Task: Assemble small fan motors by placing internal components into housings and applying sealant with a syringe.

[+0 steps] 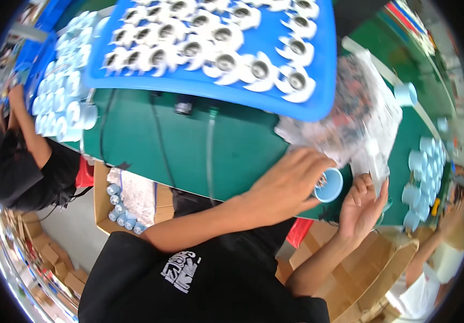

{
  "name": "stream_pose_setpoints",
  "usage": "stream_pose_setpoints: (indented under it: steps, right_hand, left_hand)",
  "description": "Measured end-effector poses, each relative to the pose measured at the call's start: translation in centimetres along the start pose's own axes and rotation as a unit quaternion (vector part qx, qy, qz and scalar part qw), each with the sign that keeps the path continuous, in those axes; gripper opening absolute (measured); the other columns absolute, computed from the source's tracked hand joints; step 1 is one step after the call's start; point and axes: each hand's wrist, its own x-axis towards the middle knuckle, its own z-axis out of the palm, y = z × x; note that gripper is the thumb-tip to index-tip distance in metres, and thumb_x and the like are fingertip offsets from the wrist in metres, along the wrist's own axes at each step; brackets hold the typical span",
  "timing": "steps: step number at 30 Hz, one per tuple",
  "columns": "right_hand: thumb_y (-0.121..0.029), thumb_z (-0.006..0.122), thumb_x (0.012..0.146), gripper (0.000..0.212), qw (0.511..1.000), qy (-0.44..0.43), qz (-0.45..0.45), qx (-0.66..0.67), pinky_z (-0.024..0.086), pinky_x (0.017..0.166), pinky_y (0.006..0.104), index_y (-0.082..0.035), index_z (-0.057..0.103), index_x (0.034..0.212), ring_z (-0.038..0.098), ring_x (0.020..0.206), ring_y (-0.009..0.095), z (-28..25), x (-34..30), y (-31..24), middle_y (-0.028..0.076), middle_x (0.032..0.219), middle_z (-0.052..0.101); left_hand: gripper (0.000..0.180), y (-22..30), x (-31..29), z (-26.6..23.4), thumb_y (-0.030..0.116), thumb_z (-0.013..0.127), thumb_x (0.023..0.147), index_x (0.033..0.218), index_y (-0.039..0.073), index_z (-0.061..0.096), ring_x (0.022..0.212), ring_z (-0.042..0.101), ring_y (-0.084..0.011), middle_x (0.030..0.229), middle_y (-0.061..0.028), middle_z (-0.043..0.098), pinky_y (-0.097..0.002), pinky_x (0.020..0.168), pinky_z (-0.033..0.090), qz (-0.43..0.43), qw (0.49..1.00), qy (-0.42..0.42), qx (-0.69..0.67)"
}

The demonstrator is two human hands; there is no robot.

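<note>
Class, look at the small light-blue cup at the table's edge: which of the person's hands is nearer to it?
Left. The left hand grips the light-blue cup; the right hand is just right of it, apart.

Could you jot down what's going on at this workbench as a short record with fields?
Setting: green table with people on both sides
Left hand: grips a light blue cup by its rim
Right hand: open, touching a clear plastic bag of small parts
Above: blue tray filled with white fan-shaped parts
Right side: more light blue cups in rows
Below table: cardboard box
</note>
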Motion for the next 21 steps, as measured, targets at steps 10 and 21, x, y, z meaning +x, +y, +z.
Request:
stream_pose_setpoints:
  steps: [10,21]
  right_hand:
    - [-0.040,0.032,0.102,0.055,0.973,-0.119,0.126,-0.153,0.032,0.027,0.0219,0.006,0.061,0.108,0.044,0.040,0.014,0.7,0.5,-0.2,0.010,0.067,0.055]
    - [-0.004,0.066,0.073,0.024,0.245,-0.502,-0.550,-0.621,0.051,0.065,0.0346,-0.009,0.065,0.096,0.061,0.083,0.023,22.0,6.9,8.0,0.007,0.084,0.056]
  left_hand:
    - [0.062,-0.2,-0.6,-0.6,0.010,0.077,0.070,0.123,0.002,0.046,0.116,0.046,-0.0322,0.120,-0.0139,0.051,-0.0420,0.098,0.040,0.012,1.000,0.019,-0.003]
    - [0.059,-0.4,-0.8,-0.5,0.010,0.077,0.070,0.121,0.002,0.048,0.114,0.047,-0.0331,0.118,-0.0137,0.053,-0.0424,0.096,0.040,0.037,0.999,0.026,-0.001]
